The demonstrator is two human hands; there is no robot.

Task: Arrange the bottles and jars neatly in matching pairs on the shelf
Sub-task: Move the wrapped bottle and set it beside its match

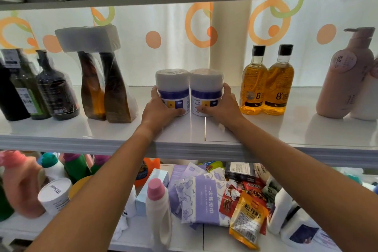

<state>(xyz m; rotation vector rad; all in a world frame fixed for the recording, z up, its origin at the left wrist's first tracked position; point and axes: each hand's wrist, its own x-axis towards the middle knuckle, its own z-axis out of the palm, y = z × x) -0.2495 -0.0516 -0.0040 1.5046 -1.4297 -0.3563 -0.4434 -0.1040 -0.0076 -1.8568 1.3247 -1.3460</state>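
Note:
Two matching white jars with purple bands stand upright side by side at the middle of the white shelf (122,141). My left hand (158,111) wraps the left jar (172,88) from its left side. My right hand (223,109) wraps the right jar (206,88) from its right side. The jars touch each other. To the right stand two amber oil bottles (267,84) with black caps, close together. Further right is a pink pump bottle (343,80) with a white one partly hidden behind it.
Left of the jars stands a wrapped pair of brown bottles (106,86) with a white block on top, then dark bottles (38,88) at the far left. The lower shelf holds detergent bottles (158,208), purple packets (201,200) and snack bags (248,217).

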